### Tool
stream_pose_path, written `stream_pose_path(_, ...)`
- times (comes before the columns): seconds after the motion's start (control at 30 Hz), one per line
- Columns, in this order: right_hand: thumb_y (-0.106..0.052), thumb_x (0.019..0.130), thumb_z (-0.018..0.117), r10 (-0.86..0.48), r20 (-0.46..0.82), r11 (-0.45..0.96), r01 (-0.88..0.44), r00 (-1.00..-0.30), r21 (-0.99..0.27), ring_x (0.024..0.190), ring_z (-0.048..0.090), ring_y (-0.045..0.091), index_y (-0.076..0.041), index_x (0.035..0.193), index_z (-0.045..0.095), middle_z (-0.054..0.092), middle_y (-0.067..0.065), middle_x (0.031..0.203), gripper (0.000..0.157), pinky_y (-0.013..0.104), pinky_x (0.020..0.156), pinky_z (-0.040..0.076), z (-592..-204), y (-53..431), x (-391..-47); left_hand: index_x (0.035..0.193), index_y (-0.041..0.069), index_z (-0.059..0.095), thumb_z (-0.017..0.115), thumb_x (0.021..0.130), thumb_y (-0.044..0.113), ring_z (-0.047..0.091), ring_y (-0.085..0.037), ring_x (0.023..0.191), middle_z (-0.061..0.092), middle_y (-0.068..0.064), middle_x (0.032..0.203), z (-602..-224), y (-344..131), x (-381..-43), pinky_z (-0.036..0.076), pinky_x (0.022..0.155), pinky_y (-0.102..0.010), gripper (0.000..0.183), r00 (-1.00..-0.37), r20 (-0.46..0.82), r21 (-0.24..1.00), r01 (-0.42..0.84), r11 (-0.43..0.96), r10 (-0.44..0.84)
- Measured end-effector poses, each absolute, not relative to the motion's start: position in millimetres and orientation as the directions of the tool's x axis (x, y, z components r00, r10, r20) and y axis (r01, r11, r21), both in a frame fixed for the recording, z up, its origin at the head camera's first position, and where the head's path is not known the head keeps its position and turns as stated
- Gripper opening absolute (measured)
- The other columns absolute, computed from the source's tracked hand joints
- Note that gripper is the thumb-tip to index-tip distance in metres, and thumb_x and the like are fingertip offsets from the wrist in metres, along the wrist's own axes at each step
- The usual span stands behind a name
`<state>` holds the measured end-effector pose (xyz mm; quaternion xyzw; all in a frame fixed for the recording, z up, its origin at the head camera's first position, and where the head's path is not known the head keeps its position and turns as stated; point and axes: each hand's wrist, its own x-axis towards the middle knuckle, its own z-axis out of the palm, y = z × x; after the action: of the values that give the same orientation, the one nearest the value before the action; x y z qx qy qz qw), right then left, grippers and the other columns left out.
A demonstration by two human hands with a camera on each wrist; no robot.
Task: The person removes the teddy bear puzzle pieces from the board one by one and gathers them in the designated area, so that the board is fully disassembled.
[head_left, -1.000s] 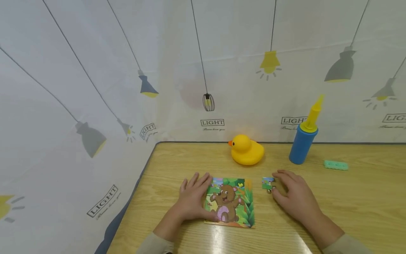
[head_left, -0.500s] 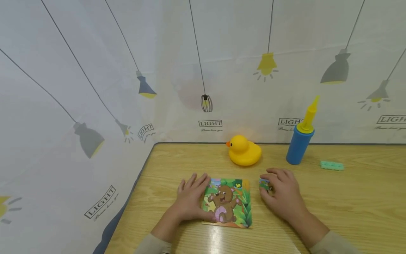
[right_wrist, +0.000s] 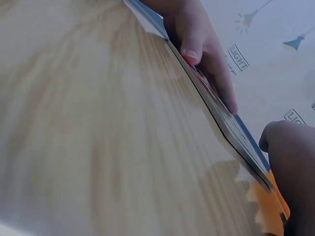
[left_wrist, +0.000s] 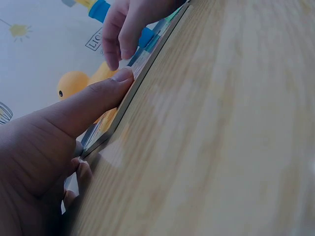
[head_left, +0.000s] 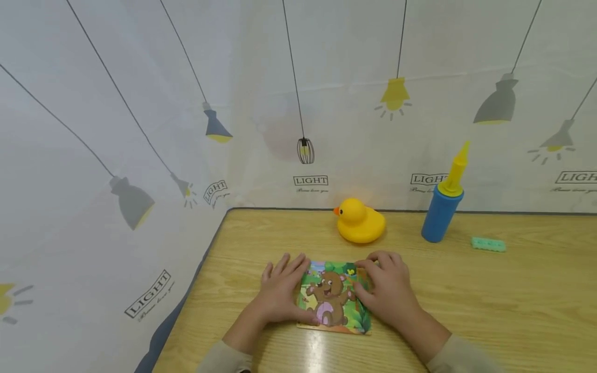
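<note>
Having left the bare wood beside the puzzle, the right hand [head_left: 389,292] now lies over the right part of the bear puzzle board [head_left: 332,298], its fingers bent down onto the top right corner. A second ago a small loose puzzle piece lay on the table just right of the board, under those fingertips; half a second ago the hand was closing over it. That spot is now bare, so the piece has most likely been carried to the board's top right corner, where a gap showed before. This reads as the fitting step, judged from the hand's place alone.

The left hand [head_left: 280,295] has not shifted: it rests flat at the board's left edge, fingers spread, thumb [left_wrist: 93,105] pressed against the board's rim, steadying it.

The piece itself cannot be seen in any view. The right hand covers the corner from above, and both wrist cameras look along the table [head_left: 513,290] edge-on, showing only the thin side of the board [right_wrist: 221,118]. Whether the piece is seated, half in, or pinched between finger and thumb cannot be told. The right fingers look curled, but what they grip is hidden.

Behind the board stands a yellow rubber duck [head_left: 360,224]; further right of it are a blue pump [head_left: 440,207] and a green block [head_left: 487,244].
</note>
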<state>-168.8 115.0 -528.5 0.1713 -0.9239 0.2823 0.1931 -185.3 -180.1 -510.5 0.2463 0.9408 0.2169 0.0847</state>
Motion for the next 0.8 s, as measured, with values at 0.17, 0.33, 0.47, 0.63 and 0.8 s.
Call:
stream_pose_path(0.17, -0.031, 0.087, 0.083, -0.225, 0.443, 0.785, -0.431, -0.868, -0.446, 0.112, 0.049, 0.033, -0.014, 0.113, 0.08, 0.061, 0.007, 0.114, 0.032, 0.054, 0.092, 0.039, -529.6, 93.4, -169.7, 0.17, 0.019, 0.031, 0.088, 0.063, 0.081, 0.007, -0.04, 0.163, 0.021, -0.003, 0.177, -510.1, -179.8, -185.0, -0.001, 0.121, -0.074, 0.136, -0.866, -0.053, 0.445, 0.425, 0.788, 0.497)
stream_pose_path(0.33, -0.036, 0.087, 0.081, -0.225, 0.406, 0.822, -0.396, -0.886, -0.41, 0.11, 0.048, 0.033, -0.014, 0.113, 0.079, 0.06, 0.008, 0.114, 0.033, 0.054, 0.091, 0.039, -531.0, 74.0, -170.6, 0.17, 0.019, 0.032, 0.087, 0.063, 0.081, 0.008, -0.041, 0.162, 0.022, -0.003, 0.177, -509.8, -179.5, -185.4, 0.001, 0.121, -0.075, 0.136, -0.864, -0.046, 0.448, 0.43, 0.784, 0.501)
stream_pose_path(0.47, -0.042, 0.09, 0.076, -0.207, 0.35, 0.863, -0.339, -0.913, -0.375, 0.113, 0.049, 0.035, -0.012, 0.117, 0.077, 0.06, 0.009, 0.116, 0.041, 0.057, 0.091, 0.04, -529.6, 61.2, -170.3, 0.17, 0.018, 0.033, 0.087, 0.063, 0.081, 0.009, -0.041, 0.162, 0.023, -0.003, 0.177, -509.4, -180.8, -185.2, 0.002, 0.121, -0.076, 0.135, -0.867, -0.039, 0.441, 0.431, 0.787, 0.497)
stream_pose_path(0.63, -0.045, 0.088, 0.076, -0.17, 0.3, 0.882, -0.281, -0.938, -0.377, 0.115, 0.05, 0.037, -0.012, 0.117, 0.074, 0.06, 0.01, 0.116, 0.044, 0.057, 0.093, 0.04, -528.3, 59.4, -168.5, 0.17, 0.018, 0.033, 0.086, 0.063, 0.082, 0.009, -0.041, 0.162, 0.023, -0.003, 0.177, -509.0, -179.7, -184.3, 0.002, 0.121, -0.076, 0.136, -0.866, -0.041, 0.434, 0.434, 0.789, 0.499)
stream_pose_path(0.8, -0.046, 0.089, 0.077, -0.158, 0.284, 0.882, -0.264, -0.946, -0.391, 0.115, 0.049, 0.037, -0.012, 0.119, 0.074, 0.059, 0.01, 0.116, 0.045, 0.055, 0.093, 0.038, -527.6, 61.8, -167.5, 0.17, 0.019, 0.031, 0.086, 0.063, 0.083, 0.008, -0.039, 0.163, 0.021, -0.002, 0.177, -510.4, -178.4, -185.0, 0.001, 0.122, -0.074, 0.136, -0.866, -0.052, 0.425, 0.431, 0.796, 0.496)
